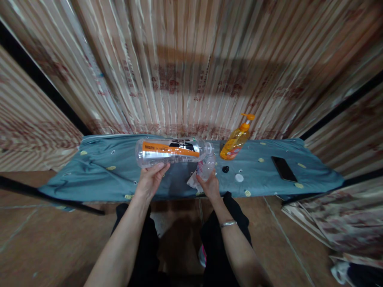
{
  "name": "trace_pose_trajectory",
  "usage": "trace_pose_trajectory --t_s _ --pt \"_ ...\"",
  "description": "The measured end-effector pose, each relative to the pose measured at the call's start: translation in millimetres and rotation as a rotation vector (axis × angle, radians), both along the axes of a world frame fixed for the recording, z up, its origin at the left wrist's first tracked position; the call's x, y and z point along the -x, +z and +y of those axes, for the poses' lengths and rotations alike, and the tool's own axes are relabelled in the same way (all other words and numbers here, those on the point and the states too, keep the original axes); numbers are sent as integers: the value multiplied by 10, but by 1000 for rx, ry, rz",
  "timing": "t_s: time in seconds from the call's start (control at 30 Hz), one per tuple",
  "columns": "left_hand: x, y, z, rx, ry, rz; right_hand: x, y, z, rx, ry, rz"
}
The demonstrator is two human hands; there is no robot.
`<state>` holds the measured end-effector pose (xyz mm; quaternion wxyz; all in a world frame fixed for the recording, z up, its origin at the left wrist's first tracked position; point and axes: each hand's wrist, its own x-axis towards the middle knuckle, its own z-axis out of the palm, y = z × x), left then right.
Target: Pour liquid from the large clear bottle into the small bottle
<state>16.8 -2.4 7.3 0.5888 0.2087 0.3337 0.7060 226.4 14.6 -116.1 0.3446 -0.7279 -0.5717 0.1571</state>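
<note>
A large clear bottle (170,151) with an orange and silver label lies level in the air, its mouth pointing right. My left hand (153,178) is closed on its underside. A smaller clear bottle (206,166) stands roughly upright in my right hand (210,184), whose fingers are wrapped round it. The large bottle's neck is at the top of the small one; whether they touch is hard to tell. A crumpled whitish piece (194,182), perhaps plastic or paper, is beside my right hand. Both bottles look see-through, and any liquid in them cannot be made out.
On the blue-green cloth (98,169) stand an orange pump bottle (235,142), a small black cap (225,169), a white round cap (239,177) and a dark phone (284,169) at the right. Striped curtains hang behind, with black poles (44,79) at the sides.
</note>
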Motion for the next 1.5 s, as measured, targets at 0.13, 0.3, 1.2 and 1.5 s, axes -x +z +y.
trace_pose_trajectory --t_s 0.13,0.3,1.2,1.5 --pt "3 -12 3 -15 -3 -6 -3 -9 -1 -4 8 8" --pt "3 -17 0 -26 -3 -22 -4 2 -7 -9 8 7" --pt "4 19 -8 -8 4 20 0 -20 -2 -20 12 32" --pt "6 16 -16 0 3 11 4 -22 4 -26 5 20"
